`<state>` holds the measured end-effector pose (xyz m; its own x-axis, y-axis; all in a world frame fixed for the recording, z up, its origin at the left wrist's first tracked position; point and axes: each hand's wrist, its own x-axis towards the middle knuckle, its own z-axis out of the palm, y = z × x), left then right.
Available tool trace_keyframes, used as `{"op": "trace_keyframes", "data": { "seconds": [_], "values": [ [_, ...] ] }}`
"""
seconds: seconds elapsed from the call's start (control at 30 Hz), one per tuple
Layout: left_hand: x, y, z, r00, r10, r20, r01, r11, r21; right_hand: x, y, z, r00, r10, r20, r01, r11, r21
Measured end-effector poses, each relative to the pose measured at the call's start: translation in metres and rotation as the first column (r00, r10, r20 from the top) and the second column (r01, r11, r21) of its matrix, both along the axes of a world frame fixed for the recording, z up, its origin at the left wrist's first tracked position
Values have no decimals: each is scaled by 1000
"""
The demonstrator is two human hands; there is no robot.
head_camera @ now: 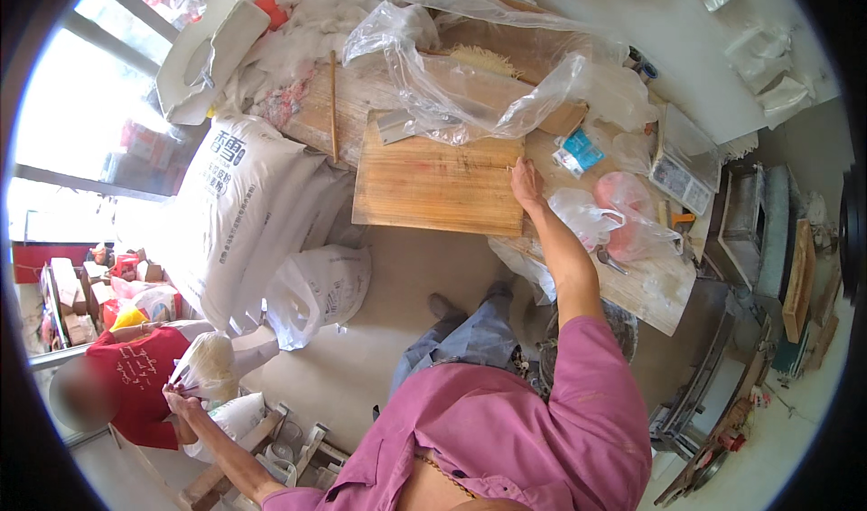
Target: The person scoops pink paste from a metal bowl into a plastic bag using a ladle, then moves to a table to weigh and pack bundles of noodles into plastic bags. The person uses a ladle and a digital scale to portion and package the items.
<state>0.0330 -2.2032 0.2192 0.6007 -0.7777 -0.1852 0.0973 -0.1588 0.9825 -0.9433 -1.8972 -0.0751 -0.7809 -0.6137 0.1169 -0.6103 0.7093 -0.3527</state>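
My left hand [181, 400] is out to the lower left, shut on the gathered top of a clear plastic bag [208, 365] with pale yellowish contents that look like noodles. A person in a red shirt [145, 375] is right beside the bag. My right hand [526, 182] rests at the right edge of a wooden board [440, 186]; whether its fingers grip the edge cannot be told. On the board's far left part lies a flat metal blade [396, 126], partly under clear plastic sheeting [467, 105].
White printed flour sacks [230, 206] are stacked left of the board. A wooden stick [334, 105] lies on the worktable [650, 294]. Right of my hand are a blue and white packet [579, 152], a pink item in a plastic bag [626, 203] and a metal spoon-like utensil [611, 262].
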Motion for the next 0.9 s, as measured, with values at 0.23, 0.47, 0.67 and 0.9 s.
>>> {"op": "trace_keyframes", "data": {
  "seconds": [0.23,0.47,0.67,0.9],
  "values": [
    [38,-25,-25,991,-129,41,131,990,-45,18,-17,35,897,411,161,-405,912,-72],
    [14,-71,-47,980,-135,148,150,984,-92,-41,-100,247,937,347,-45,-318,792,-521],
    [-46,-96,-64,789,-18,614,158,972,-175,-99,-72,217,972,123,-202,-211,834,-509],
    [-217,-103,-127,203,14,979,473,874,-111,-43,-56,97,667,198,719,302,810,-503]
  ]
}}
